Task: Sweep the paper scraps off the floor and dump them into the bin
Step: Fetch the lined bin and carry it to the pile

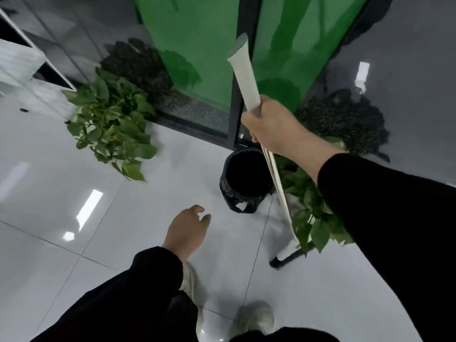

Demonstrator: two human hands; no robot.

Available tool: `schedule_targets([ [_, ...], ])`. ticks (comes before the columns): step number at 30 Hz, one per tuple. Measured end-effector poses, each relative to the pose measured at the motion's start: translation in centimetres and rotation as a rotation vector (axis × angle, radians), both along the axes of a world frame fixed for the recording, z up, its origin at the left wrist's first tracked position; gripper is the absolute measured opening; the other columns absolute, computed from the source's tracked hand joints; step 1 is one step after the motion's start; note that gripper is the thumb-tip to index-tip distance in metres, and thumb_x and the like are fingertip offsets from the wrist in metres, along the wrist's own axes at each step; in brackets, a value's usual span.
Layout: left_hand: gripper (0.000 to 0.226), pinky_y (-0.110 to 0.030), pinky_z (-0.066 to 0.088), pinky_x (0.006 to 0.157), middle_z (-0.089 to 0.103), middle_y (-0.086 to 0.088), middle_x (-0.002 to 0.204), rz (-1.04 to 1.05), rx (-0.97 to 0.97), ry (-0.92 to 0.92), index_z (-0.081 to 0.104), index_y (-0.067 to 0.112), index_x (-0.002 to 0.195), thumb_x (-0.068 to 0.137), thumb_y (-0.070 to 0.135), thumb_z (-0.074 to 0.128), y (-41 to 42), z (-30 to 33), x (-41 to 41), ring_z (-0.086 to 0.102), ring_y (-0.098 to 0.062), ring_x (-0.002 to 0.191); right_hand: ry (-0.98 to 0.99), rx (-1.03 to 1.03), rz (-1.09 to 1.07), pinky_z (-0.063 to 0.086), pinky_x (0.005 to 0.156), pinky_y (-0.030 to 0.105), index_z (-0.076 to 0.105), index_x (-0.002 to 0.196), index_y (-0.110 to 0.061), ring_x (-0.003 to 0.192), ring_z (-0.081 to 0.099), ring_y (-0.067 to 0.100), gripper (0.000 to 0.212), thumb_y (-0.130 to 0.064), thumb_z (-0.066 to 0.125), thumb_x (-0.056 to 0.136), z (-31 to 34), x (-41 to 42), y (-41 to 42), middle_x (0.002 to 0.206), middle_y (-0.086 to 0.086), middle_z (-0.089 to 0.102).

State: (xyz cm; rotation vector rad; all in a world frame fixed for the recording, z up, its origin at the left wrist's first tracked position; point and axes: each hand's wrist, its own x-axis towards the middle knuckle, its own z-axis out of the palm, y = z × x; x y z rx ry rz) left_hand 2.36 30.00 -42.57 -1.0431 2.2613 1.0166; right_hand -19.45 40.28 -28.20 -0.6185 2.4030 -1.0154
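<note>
The tiled floor (148,218) carries a leafy plant (111,119) by the glass wall and a black-lined bin (244,178) nearby. The right hand (274,127) grips the long broom handle (244,77); the left hand (187,230) hangs relaxed, holding nothing. No paper scraps are discernible.

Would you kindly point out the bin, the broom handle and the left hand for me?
bin (223,180), head view, left wall of the black liner.
broom handle (243,70), head view, pale grip above the right hand.
left hand (186,230), head view, back of the hand.
</note>
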Motion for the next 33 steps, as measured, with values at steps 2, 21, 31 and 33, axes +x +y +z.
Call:
schedule_targets([
  [2, 0.041, -0.030, 0.048, 0.088, 0.068, -0.004, 0.126, 0.010, 0.026, 0.018, 0.057, 0.020, 0.137, 0.101, 0.038, 0.050, -1.8, -5.0, -2.9, 0.063, -0.022, 0.098, 0.015, -0.016, 0.050, 0.054, 0.061, 0.047, 0.050, 0.098, -0.022, 0.063, 0.052, 0.022, 0.005, -0.026, 0.053, 0.097, -3.9, -1.6, -2.9, 0.074, 0.003, 0.055],
  [21, 0.026, -0.046, 0.062, 0.084, 0.072, -0.012, 0.094, 0.088, 0.208, 0.160, 0.066, 0.006, 0.098, 0.090, 0.031, 0.064, -5.9, -33.1, -21.7, 0.070, -0.033, 0.089, 0.038, 0.228, 0.194, 0.047, 0.044, 0.025, 0.050, 0.092, -0.012, 0.050, 0.058, 0.017, 0.013, -0.024, 0.050, 0.098, -28.5, -8.1, -9.5, 0.068, 0.006, 0.062],
  [31, 0.020, -0.040, 0.052, 0.059, 0.054, -0.008, 0.063, 0.329, 0.309, 0.194, 0.049, 0.010, 0.066, 0.083, 0.016, 0.058, -4.8, -24.5, -15.5, 0.058, -0.032, 0.061, 0.051, 0.300, 0.098, 0.040, 0.051, 0.033, 0.047, 0.100, -0.011, 0.060, 0.053, 0.020, 0.017, -0.024, 0.055, 0.093, -23.6, -5.2, -6.6, 0.077, 0.000, 0.054],
  [33, 0.019, -0.050, 0.060, 0.065, 0.065, -0.013, 0.070, 0.350, 0.322, 0.159, 0.060, 0.001, 0.077, 0.078, 0.020, 0.056, -4.9, -19.8, -12.3, 0.067, -0.034, 0.068, -0.008, 0.291, 0.052, 0.037, 0.051, 0.031, 0.045, 0.104, -0.015, 0.060, 0.050, 0.014, 0.017, -0.024, 0.057, 0.096, -19.6, -3.6, -5.4, 0.079, -0.002, 0.053],
])
